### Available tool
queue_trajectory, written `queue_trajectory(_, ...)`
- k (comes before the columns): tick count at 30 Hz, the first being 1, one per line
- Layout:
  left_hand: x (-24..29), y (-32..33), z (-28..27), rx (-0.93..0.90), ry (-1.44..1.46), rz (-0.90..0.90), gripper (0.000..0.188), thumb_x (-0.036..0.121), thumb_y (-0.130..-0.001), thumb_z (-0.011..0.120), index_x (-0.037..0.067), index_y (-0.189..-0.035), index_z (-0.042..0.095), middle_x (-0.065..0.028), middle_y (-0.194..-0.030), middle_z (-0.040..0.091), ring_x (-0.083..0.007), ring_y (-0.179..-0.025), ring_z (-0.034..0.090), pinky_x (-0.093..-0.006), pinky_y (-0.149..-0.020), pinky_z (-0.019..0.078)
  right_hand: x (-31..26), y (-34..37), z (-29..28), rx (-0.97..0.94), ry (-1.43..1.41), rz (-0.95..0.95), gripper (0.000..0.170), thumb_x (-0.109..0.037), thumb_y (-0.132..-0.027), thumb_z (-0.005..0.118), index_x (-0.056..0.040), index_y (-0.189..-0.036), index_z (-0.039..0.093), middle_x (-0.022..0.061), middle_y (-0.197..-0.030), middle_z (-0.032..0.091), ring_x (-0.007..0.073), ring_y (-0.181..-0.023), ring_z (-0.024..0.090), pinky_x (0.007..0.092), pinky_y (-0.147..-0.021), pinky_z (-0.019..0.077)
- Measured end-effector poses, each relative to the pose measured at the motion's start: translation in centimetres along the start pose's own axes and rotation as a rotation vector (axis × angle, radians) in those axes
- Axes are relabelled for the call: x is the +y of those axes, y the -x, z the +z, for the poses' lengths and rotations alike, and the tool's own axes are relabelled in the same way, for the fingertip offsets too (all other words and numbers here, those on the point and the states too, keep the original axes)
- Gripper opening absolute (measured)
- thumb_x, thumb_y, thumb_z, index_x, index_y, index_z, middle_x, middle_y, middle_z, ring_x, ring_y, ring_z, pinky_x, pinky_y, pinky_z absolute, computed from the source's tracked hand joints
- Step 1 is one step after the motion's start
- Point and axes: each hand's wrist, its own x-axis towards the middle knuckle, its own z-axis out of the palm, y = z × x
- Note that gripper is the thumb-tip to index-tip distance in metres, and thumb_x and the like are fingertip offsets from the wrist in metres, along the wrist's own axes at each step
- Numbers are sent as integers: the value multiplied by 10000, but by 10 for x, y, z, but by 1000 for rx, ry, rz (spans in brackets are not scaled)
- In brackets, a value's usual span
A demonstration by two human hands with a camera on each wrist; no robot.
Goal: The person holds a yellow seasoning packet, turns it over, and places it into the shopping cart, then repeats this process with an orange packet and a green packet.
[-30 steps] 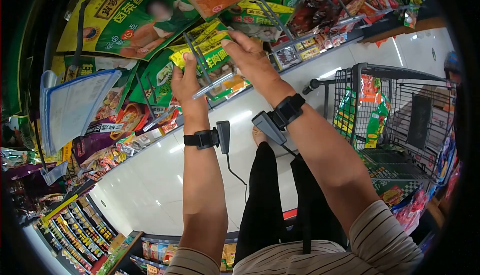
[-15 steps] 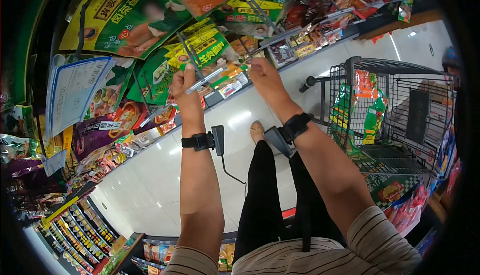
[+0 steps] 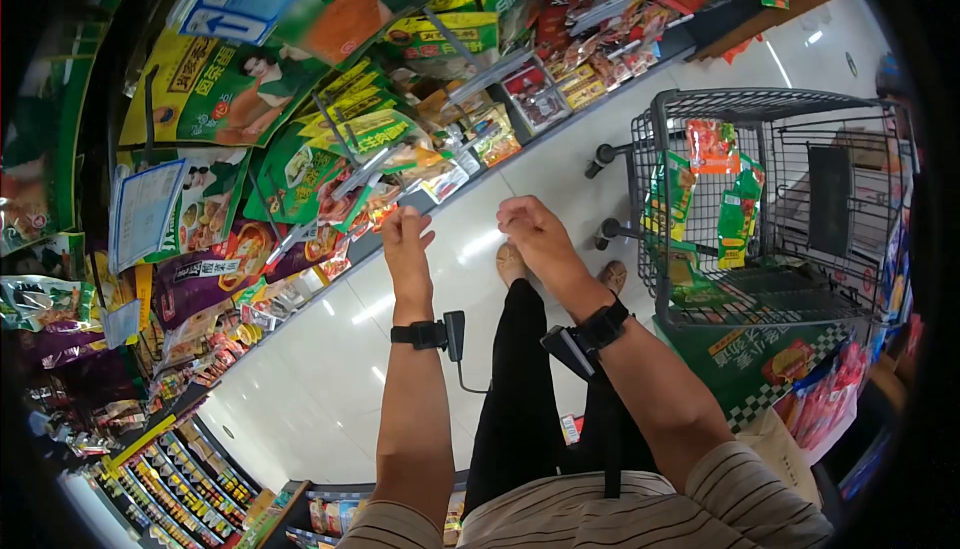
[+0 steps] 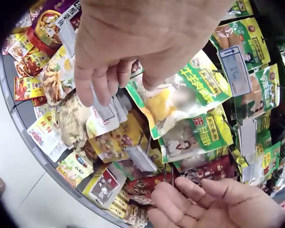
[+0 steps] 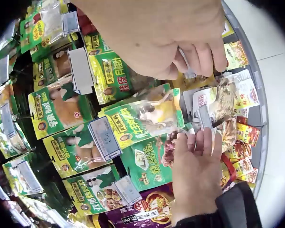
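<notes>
Both hands are in the air in front of a rack of hanging seasoning packets, holding nothing. In the head view the left hand (image 3: 407,254) has its fingers loosely bent, and the right hand (image 3: 540,239) is a short way to its right, also loosely bent. A green and yellow packet (image 3: 375,131) hangs beyond them on a metal hook. The left wrist view shows that packet (image 4: 178,95) behind the left hand (image 4: 142,40), with the right hand (image 4: 213,204) palm up. From the right wrist, the packet (image 5: 145,116) hangs between the right hand (image 5: 156,35) and left hand (image 5: 197,175).
A shopping cart (image 3: 700,317) with green and red packets in it stands at the right. Price tags (image 3: 146,211) jut from the rack, and small packets (image 3: 495,139) line the low shelf edge. Tiled floor (image 3: 300,379) lies below; more shelves (image 3: 180,474) stand at the lower left.
Both hands have come away from the hanging packet and drawn back towards the body. The packet remains on its hook. In the head view the cart appears slightly further left.
</notes>
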Motion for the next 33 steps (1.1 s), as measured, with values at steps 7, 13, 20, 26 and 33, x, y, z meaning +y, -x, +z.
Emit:
queue_trajectory(7,43,6,24,-65,-36,137,372,379,-973,608,55,-1151,573,-81,-1100,624,-205,-1018,636,-355,-869,509,-28,35,-14,-28,-214,79,169,-119,-950,547,-62,-1101,599,12,-983,632,118,-918,590,267,-787,474)
queue_trajectory(13,63,25,55,-156,-65,163,344,362,-983,602,60,-1148,585,-73,-1068,644,-190,-1019,639,-329,-851,515,-43,59,-27,-75,-203,78,188,-174,-1030,517,-59,-1156,597,61,-1080,653,133,-996,627,268,-865,503)
queue_trajectory(20,46,55,142,-422,-260,271,469,330,-956,660,-8,-1257,540,-125,-1163,622,-227,-1099,605,-331,-927,493,-62,72,-60,-7,-274,45,195,-189,-1036,506,-66,-1149,606,59,-1075,668,138,-978,643,282,-840,510)
queue_trajectory(26,34,86,203,-518,-378,236,734,447,-942,639,-72,-1416,425,-267,-1404,502,-341,-1296,517,-387,-1078,409,-77,81,-106,93,-235,-19,212,-205,-1038,500,-51,-1126,615,67,-1045,686,165,-978,661,310,-847,518)
queue_trajectory(33,17,109,236,-521,-476,221,835,520,-931,613,-90,-1445,367,-313,-1443,432,-405,-1333,462,-409,-1111,375,-86,92,-168,260,-320,3,190,-205,-1006,550,-62,-1101,632,75,-1063,687,174,-976,648,326,-851,521)
